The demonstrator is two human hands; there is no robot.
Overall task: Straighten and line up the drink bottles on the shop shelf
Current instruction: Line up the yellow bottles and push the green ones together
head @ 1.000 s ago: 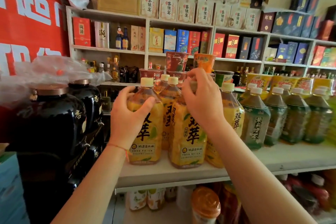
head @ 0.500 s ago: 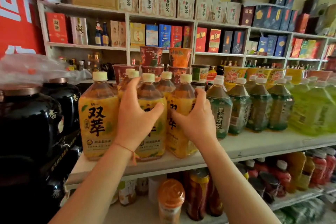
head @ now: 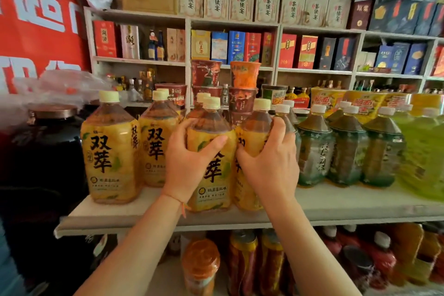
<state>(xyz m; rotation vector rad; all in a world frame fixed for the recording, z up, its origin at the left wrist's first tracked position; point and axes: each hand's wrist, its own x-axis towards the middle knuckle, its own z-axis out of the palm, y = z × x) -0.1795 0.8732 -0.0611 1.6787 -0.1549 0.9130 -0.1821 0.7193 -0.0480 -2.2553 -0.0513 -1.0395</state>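
- A small shop: a pale shelf (head: 336,209) carries big drink bottles, with cubbies of boxed goods (head: 242,47) on the wall behind and a red banner (head: 36,12) at far left.
- The left hand (head: 189,163) has its grip clamped on a yellow-label bottle (head: 211,158) at the front of the shelf, thumb across the label, fingers wrapped round its left shoulder.
- The right hand (head: 269,166) has its grip clamped on the neighbouring yellow bottle (head: 254,132), just to the right and touching the first, fingers curled over its far side.
- Both bottles stand upright on the shelf, close to its front edge.
- Left of them stand two more yellow bottles (head: 113,151), the far-left one forward, the next set further back.
- To the right runs a row of dark green tea bottles (head: 346,151), then light green bottles (head: 422,151), blurred.
- Stacked noodle cups (head: 245,77) rise behind the bottles.
- Dark jars (head: 48,151) sit at left; more bottles (head: 242,259) fill the shelf below.
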